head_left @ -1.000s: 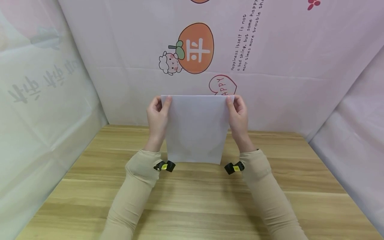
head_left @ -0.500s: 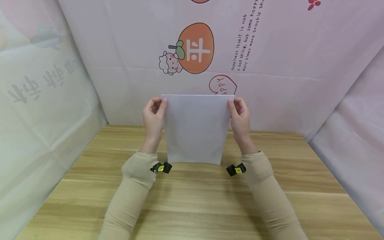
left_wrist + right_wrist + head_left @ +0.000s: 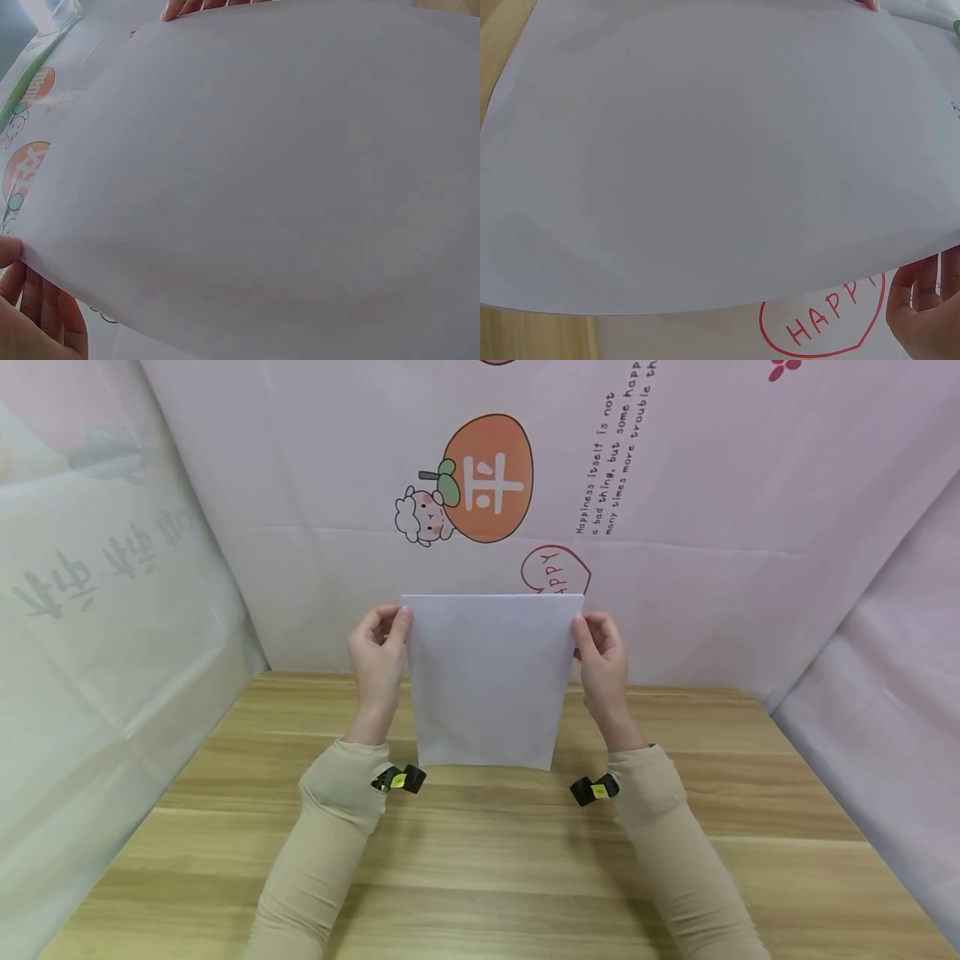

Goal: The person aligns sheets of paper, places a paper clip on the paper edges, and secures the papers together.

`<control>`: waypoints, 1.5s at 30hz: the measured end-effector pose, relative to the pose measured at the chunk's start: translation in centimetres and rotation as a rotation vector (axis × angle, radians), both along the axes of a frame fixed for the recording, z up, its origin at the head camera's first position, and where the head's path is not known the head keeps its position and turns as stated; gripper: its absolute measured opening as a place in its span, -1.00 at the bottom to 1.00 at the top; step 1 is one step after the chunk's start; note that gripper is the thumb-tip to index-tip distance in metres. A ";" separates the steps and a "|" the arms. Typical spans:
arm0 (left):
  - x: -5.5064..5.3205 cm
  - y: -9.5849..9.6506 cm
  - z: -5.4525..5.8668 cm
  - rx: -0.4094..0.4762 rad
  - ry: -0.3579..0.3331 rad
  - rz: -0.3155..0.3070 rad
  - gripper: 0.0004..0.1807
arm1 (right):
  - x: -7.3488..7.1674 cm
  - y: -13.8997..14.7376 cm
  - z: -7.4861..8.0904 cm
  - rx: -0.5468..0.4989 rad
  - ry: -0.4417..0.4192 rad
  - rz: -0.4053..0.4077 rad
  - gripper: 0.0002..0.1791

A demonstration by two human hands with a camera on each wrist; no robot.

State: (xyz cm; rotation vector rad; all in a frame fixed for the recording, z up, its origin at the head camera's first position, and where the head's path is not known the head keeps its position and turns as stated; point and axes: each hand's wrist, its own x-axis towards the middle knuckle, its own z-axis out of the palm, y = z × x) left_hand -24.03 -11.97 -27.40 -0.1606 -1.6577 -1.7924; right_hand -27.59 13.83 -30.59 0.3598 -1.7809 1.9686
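A plain white sheet of paper (image 3: pixel 487 685) is held upright above the table, its top edge level and its lower edge slightly bowed. The left hand (image 3: pixel 378 660) pinches its upper left side, thumb on the near face and fingers curled behind. On the upper right side the right hand (image 3: pixel 602 660) pinches it the same way, a little below the corner. The paper (image 3: pixel 255 172) fills most of the left wrist view, with the left hand (image 3: pixel 37 319) at its lower left. In the right wrist view the right hand (image 3: pixel 930 300) shows at the lower right, partly cut off.
Under the hands lies a wood-grain table (image 3: pixel 480 877). Behind it hangs a white printed cloth (image 3: pixel 322 577) with an orange fruit drawing and lettering. More white cloth (image 3: pixel 97 652) hangs at the left, and another (image 3: pixel 892 693) at the right. Each wrist wears a small black camera.
Both hands have slid slightly outward and down along the paper's sides, away from the top corners. The paper stays at nearly the same place.
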 end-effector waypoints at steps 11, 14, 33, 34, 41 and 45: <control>0.3 0.0 0.2 -0.005 0.033 0.004 -0.75 | -0.1 0.3 -0.7 0.001 -0.003 0.004 -0.85; 0.4 -0.1 0.3 -0.008 0.044 0.007 -0.76 | 0.0 0.4 -0.8 0.004 -0.007 0.000 -0.85; -1.7 -0.7 -1.4 0.027 0.040 -0.006 -0.74 | -0.1 0.9 -1.8 0.034 -0.063 -0.008 -0.84; -1.8 -0.7 -1.5 0.030 0.044 -0.006 -0.73 | -0.1 1.0 -1.9 0.040 -0.068 -0.009 -0.83; -2.0 -0.8 -1.7 0.022 0.058 0.003 -0.73 | -0.1 1.2 -2.3 0.059 -0.105 -0.001 -0.82; -2.0 -0.8 -1.7 0.024 0.058 -0.006 -0.75 | -0.2 1.4 -2.7 0.040 -0.120 0.019 -0.76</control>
